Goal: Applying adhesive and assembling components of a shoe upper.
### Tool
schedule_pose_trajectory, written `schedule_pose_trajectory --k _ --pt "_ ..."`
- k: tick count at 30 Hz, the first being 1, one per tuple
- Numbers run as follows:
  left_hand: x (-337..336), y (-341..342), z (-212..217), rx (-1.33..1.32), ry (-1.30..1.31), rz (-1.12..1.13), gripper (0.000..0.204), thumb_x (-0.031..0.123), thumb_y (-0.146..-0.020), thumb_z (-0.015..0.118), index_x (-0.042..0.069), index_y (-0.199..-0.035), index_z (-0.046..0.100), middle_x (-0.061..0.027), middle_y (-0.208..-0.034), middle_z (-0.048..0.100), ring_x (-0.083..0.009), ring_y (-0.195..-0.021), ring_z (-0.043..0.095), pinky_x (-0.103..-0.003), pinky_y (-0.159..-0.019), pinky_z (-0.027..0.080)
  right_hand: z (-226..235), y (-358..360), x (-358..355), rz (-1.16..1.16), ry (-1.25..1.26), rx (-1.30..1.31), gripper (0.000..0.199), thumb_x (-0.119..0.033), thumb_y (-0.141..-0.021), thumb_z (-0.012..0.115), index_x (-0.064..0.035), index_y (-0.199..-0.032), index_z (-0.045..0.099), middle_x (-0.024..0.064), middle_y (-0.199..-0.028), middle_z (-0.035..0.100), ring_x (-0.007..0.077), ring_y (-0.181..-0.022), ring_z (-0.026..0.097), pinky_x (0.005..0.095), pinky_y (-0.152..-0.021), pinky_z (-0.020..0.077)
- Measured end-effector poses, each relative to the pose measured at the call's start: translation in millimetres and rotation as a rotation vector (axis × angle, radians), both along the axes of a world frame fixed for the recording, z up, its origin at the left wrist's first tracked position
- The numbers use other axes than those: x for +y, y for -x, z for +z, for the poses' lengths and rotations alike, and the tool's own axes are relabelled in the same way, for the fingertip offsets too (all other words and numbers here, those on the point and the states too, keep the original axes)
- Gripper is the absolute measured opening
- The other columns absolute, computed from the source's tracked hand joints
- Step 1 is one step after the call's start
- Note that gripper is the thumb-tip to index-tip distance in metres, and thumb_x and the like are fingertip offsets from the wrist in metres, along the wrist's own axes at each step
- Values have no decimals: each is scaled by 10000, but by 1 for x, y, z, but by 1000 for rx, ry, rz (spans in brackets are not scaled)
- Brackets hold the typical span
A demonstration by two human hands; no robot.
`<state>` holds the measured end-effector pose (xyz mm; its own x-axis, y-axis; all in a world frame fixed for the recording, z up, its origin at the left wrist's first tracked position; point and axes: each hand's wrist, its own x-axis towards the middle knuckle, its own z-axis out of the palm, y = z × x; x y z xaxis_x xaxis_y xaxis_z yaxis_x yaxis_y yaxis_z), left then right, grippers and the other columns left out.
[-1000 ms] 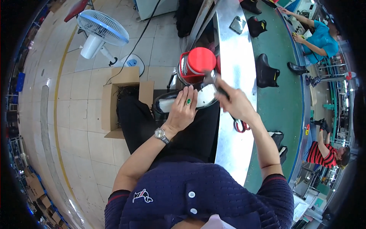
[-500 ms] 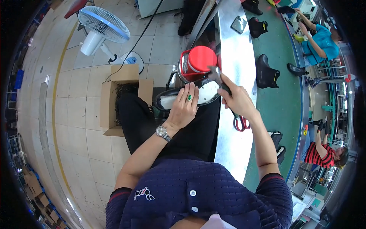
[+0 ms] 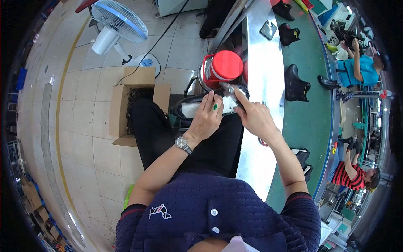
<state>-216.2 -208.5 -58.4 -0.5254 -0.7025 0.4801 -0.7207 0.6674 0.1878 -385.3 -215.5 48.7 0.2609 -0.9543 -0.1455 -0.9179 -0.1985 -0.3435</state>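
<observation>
Head view, looking down: nearest is the person's dark blue buttoned top, with both forearms reaching forward over black trousers. The left hand [image 3: 208, 119], a watch [image 3: 183, 144] on its wrist, lies curled over a shoe [image 3: 197, 107] with a black rim and white inside, resting on the lap; its fingers press the shoe's top. The right hand [image 3: 255, 119] is closed around a small metal tool [image 3: 227, 89], index finger stretched along it, the tip set at the shoe's far end. Just beyond stands a red-lidded container [image 3: 222, 67]. To the right runs a steel bench edge [image 3: 260, 63] beside a green conveyor [image 3: 312, 105] carrying black shoe parts. Left of the knees sits an open cardboard box [image 3: 126, 105]; farther off, a white fan [image 3: 115, 21] on the tiled floor. Two other workers sit far right.
</observation>
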Motion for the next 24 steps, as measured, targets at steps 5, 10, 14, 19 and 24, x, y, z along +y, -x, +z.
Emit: schedule_pose_trajectory --k 5,10,14,19,24 --pt "0 1 9 99 -84 -22 511 131 -802 620 -135 -1214 478 -253 -1210 496 -395 -1209 464 -432 -1059 359 -9 -14 13 -118 81 -26 540 -172 -922 548 -113 -1416 337 243 -641 614 430 -594 618 525 -591 481" --pt "-8 -19 36 112 -356 109 594 69 -726 659 -157 -1235 451 -250 -1164 497 -367 -1165 467 -406 -1042 353 -12 -8 1 -25 -90 121 570 -180 -935 515 -149 -1452 276 245 -673 631 446 -657 639 528 -634 506" --pt "4 -23 23 125 -212 60 541 47 -765 593 -178 -1236 452 -257 -1160 493 -390 -1147 473 -432 -1033 378 10 -9 1 38 -32 58 648 -141 -916 547 -147 -1480 227 237 -686 634 408 -641 645 504 -592 502" --pt "10 -23 8 -150 41 70 487 35 -814 520 -187 -1242 447 -275 -1172 492 -431 -1154 479 -471 -1041 389 -10 -36 19 -28 65 80 646 -160 -924 529 -144 -1490 218 191 -605 618 369 -559 634 459 -529 493" --pt "18 -31 3 -20 53 80 438 55 -832 497 -173 -1204 479 -290 -1181 504 -448 -1201 474 -477 -1071 364 9 -47 16 70 124 -13 636 -161 -920 528 -141 -1483 234 195 -605 618 373 -561 635 464 -524 494"
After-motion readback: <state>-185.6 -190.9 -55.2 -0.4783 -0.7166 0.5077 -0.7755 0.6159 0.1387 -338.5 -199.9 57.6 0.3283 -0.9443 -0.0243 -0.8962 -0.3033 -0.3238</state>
